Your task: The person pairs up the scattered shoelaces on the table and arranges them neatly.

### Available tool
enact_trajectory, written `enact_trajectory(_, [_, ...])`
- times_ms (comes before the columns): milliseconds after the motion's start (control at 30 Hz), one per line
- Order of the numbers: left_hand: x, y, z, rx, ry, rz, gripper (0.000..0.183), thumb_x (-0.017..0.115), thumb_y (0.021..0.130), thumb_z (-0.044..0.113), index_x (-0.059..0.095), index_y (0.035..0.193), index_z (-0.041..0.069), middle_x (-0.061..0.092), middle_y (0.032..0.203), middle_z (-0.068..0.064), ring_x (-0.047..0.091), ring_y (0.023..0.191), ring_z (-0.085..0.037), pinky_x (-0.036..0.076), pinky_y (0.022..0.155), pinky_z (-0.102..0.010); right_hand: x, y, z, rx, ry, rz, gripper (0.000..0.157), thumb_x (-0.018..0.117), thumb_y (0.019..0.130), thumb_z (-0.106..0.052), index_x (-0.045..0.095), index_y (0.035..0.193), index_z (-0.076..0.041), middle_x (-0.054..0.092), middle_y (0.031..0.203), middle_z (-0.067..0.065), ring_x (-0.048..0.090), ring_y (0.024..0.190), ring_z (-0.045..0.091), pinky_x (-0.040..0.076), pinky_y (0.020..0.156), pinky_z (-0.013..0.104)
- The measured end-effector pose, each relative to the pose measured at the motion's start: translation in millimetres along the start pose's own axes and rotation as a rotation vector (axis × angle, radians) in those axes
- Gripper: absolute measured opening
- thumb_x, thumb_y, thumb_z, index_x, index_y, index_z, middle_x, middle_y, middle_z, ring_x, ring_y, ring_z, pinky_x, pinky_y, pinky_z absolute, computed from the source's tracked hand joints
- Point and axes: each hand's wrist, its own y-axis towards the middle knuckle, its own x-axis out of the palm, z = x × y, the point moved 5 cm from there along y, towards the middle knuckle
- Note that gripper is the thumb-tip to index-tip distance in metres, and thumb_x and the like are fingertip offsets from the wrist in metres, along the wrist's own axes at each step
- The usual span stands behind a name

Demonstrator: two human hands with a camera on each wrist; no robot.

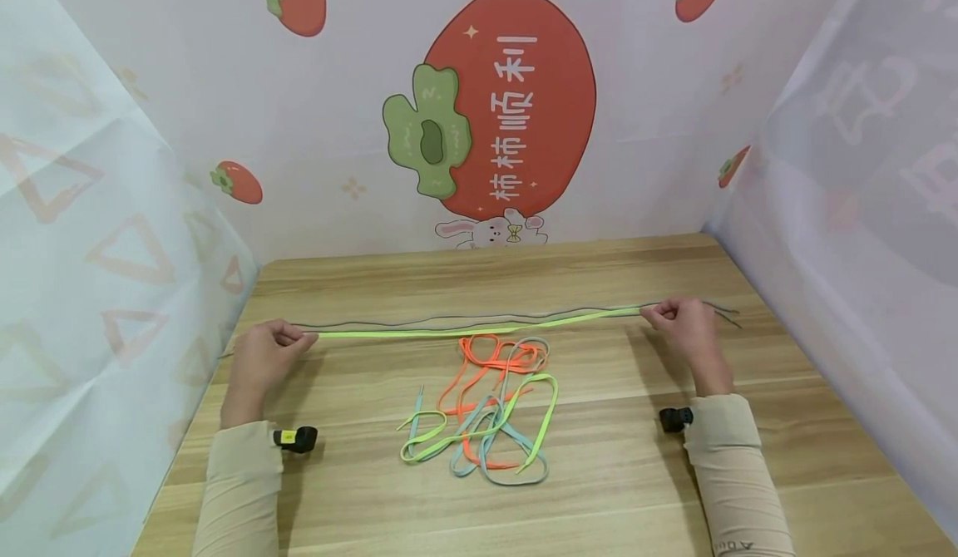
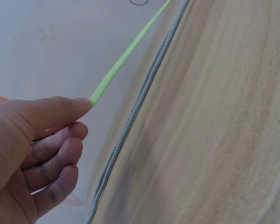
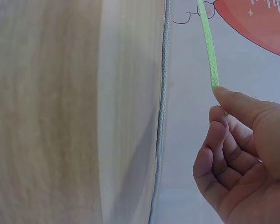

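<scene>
A flat yellow-green shoelace (image 1: 419,334) is stretched across the far part of the table between both hands. Its left end is pinched between thumb and forefinger of the left hand (image 1: 265,362); the right hand (image 1: 684,332) pinches the other end the same way. In the left wrist view the green lace (image 2: 123,58) rises taut from the left fingertips, clear of the table. The right wrist view shows the lace (image 3: 209,46) held at the right fingertips. Just behind it, a thin grey cord (image 1: 419,322) lies along the table, seen doubled in the left wrist view.
Nearer the person, a loose tangle holds orange laces (image 1: 479,366), another yellow-green lace (image 1: 550,416) and pale blue-grey laces (image 1: 516,482). The wooden table (image 1: 359,507) ends at a printed cloth backdrop (image 1: 337,108), with cloth walls at both sides.
</scene>
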Motion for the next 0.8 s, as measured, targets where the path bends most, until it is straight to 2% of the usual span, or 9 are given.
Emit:
enact_trajectory(267, [-0.3,0.1,2.0,-0.011,0.007,0.012,0.033,0.078,0.097,0.038,0.075,0.087,0.007,0.076,0.078,-0.009,0.061,0.067,-0.015,0.045,0.061,-0.028,1.7,0.7,-3.3,0.014,0.04,0.022,0.031,0.075,0.1,-0.028,0.077,0.091,0.001,0.076,0.081,0.014,0.057,0.064,0.015,0.046,0.058,0.027])
enact_trajectory(433, [1.5,-0.4,1.0,-0.025,0.01,-0.006,0.035,0.077,0.097,0.041,0.074,0.087,0.007,0.075,0.079,-0.009,0.06,0.066,-0.016,0.045,0.062,-0.03,3.5,1.4,-3.4,0.013,0.048,0.007,0.03,0.075,0.1,-0.025,0.076,0.091,0.003,0.075,0.081,0.015,0.056,0.065,0.016,0.045,0.057,0.026])
enact_trajectory(800, [5.1,-2.1,-2.1,-0.052,0.027,-0.11,0.033,0.077,0.098,0.04,0.075,0.092,0.008,0.076,0.086,-0.009,0.064,0.074,-0.017,0.047,0.069,-0.03,9.5,0.1,0.1,0.072,0.013,-0.15,0.028,0.069,0.104,-0.025,0.076,0.1,0.002,0.072,0.088,0.013,0.059,0.076,0.022,0.047,0.064,0.031])
